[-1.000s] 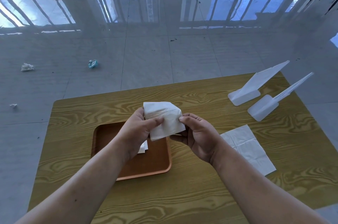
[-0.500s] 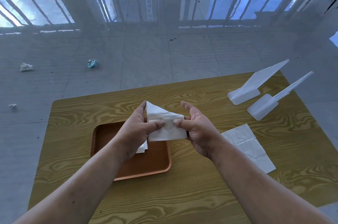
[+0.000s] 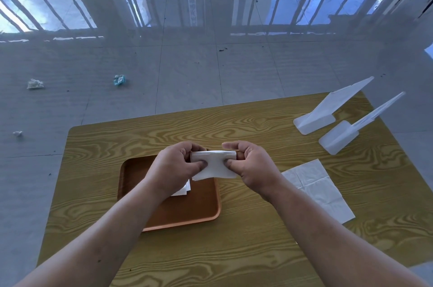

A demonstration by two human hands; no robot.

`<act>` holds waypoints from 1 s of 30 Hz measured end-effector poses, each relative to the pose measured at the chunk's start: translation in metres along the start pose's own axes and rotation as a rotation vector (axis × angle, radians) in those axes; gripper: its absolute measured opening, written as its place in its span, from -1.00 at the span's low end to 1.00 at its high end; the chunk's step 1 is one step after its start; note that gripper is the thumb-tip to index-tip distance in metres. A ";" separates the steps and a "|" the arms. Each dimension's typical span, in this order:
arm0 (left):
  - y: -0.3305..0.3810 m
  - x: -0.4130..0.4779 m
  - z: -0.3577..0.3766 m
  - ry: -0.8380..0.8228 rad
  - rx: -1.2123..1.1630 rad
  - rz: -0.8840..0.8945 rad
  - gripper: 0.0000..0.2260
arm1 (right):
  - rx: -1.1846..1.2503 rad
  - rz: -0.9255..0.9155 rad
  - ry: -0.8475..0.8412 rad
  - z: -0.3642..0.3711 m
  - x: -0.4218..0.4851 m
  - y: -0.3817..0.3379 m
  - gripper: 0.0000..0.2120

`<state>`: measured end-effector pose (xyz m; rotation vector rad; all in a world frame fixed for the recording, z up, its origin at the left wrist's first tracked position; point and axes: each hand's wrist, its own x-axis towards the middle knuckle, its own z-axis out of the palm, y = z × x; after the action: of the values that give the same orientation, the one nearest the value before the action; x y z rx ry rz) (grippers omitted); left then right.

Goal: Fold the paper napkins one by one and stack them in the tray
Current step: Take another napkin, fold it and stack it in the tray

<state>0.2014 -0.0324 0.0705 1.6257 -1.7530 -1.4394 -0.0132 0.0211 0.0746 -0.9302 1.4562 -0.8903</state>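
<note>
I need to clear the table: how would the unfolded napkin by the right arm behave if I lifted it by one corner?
The unfolded napkin would probably droop limply; it looks thin, creased and flat on the table. It seems very light, so a draught might shift it. It could tear if tugged.

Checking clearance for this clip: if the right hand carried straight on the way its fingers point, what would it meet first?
The right hand points leftward across the folded napkin, so it would probably meet the left hand pinching the other end, though depth is uncertain.
</note>
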 end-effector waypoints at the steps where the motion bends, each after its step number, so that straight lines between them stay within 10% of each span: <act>1: -0.001 -0.001 0.000 0.015 0.091 0.025 -0.81 | -0.060 -0.018 0.016 0.000 0.000 0.001 -0.74; 8: -0.005 0.000 -0.001 0.095 0.287 0.159 -0.90 | -0.398 -0.152 0.119 0.004 0.003 0.004 -0.88; 18: -0.002 -0.012 -0.011 -0.123 -0.651 -0.157 -0.75 | 0.434 0.228 -0.136 0.019 0.006 -0.001 -0.77; 30: -0.052 -0.022 -0.045 -0.001 -0.577 -0.262 -0.75 | 0.444 0.328 -0.181 0.079 0.023 0.001 -0.73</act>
<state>0.2712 -0.0227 0.0540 1.5552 -1.0000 -1.8418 0.0641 -0.0016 0.0586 -0.4137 1.1474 -0.8143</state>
